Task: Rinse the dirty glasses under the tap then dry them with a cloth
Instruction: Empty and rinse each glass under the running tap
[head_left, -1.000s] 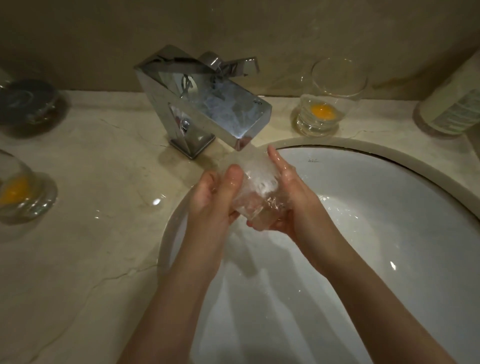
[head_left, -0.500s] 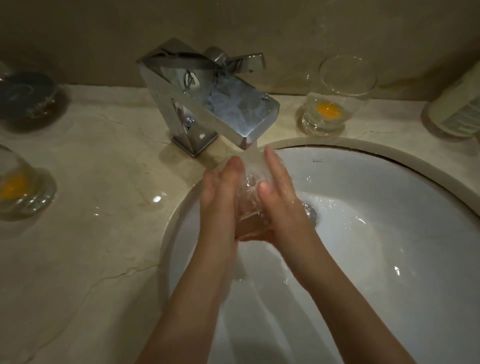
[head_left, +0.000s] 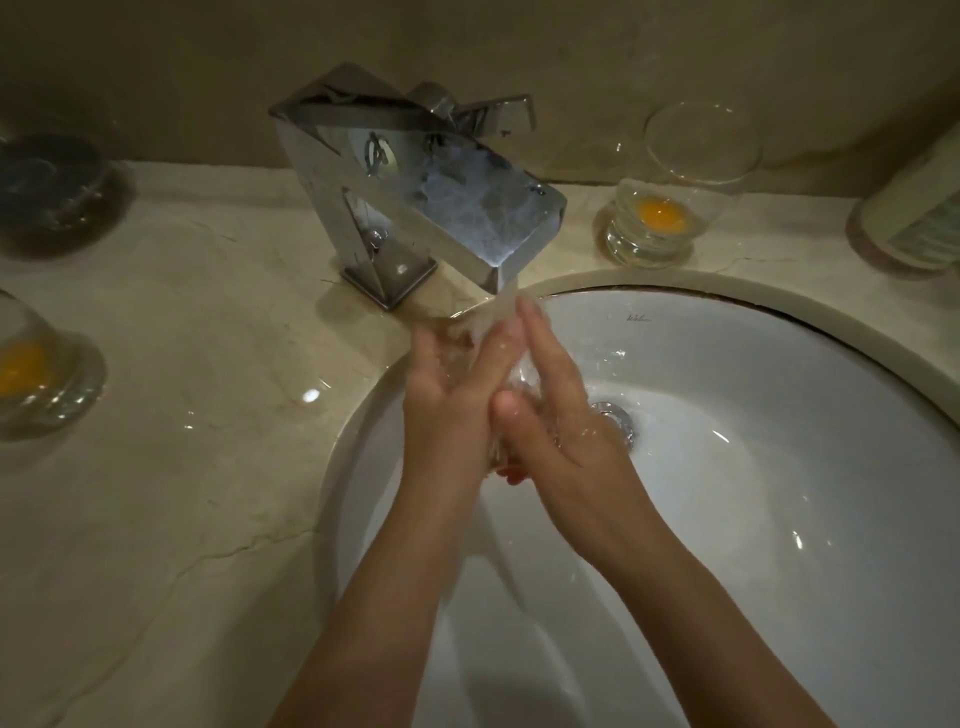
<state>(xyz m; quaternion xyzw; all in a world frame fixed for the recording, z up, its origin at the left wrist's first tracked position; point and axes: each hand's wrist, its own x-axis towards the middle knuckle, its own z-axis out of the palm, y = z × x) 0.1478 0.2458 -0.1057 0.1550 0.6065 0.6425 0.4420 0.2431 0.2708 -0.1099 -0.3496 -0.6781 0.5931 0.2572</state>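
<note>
Now both hands clasp the glass under the tap.

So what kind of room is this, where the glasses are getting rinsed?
Probably a bathroom: a round white basin set under a marble-look counter, an angular chrome tap running, and a bottle by the wall.

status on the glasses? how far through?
Done: nothing visibly finished. In hand: left hand and right hand hold one glass under the running tap. Left: glass behind the sink and glass at left still hold orange residue; no cloth visible.
</note>
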